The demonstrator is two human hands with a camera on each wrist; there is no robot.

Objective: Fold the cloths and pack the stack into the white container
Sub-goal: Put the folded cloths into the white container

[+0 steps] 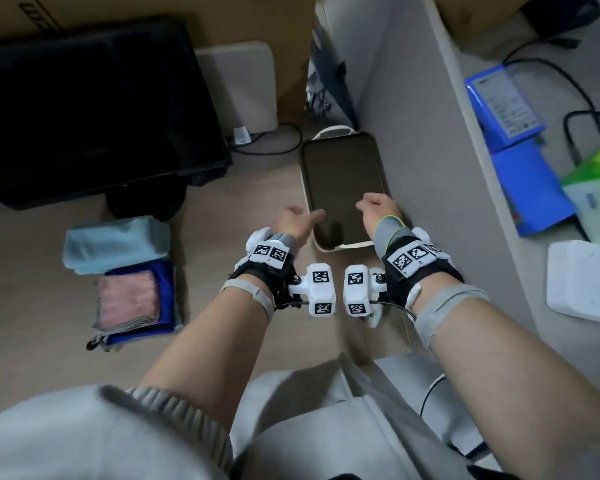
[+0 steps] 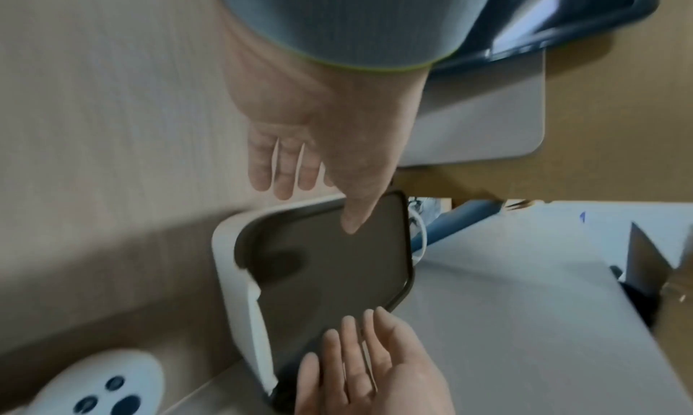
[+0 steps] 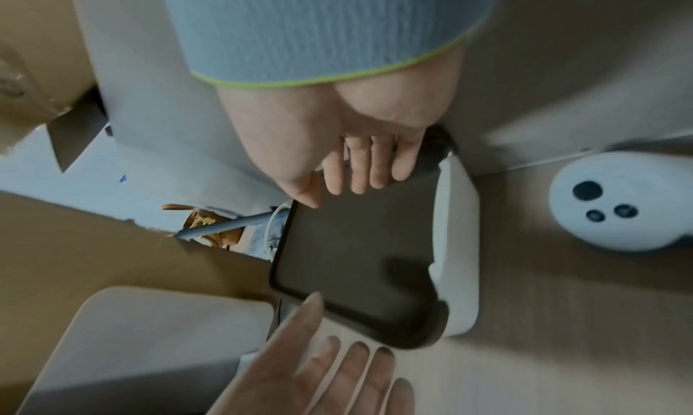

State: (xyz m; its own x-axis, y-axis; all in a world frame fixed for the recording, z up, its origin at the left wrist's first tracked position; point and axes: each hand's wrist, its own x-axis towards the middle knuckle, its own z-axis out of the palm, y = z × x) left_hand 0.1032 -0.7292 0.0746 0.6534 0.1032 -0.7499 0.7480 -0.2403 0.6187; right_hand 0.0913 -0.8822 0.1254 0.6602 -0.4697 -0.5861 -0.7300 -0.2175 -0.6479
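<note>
The white container (image 1: 321, 244) stands on the desk against the partition, with a dark lid (image 1: 343, 181) covering its top. My left hand (image 1: 303, 216) hovers open at the lid's left near edge; its thumb (image 2: 352, 214) reaches over the lid. My right hand (image 1: 371, 202) is open at the lid's right edge, its fingers (image 3: 360, 169) straight by the rim. Whether either hand touches the lid I cannot tell. Far to the left lies a stack of folded cloths: a light blue one (image 1: 118, 242), and a pink one (image 1: 129, 301) on a dark blue one (image 1: 165, 292).
A black monitor (image 1: 94, 109) fills the back left. A white flat board (image 1: 239, 88) and a cable (image 1: 274, 148) lie behind the container. The grey partition (image 1: 420, 133) walls off the right side; blue boxes (image 1: 523, 174) and a white box (image 1: 582, 282) sit beyond it.
</note>
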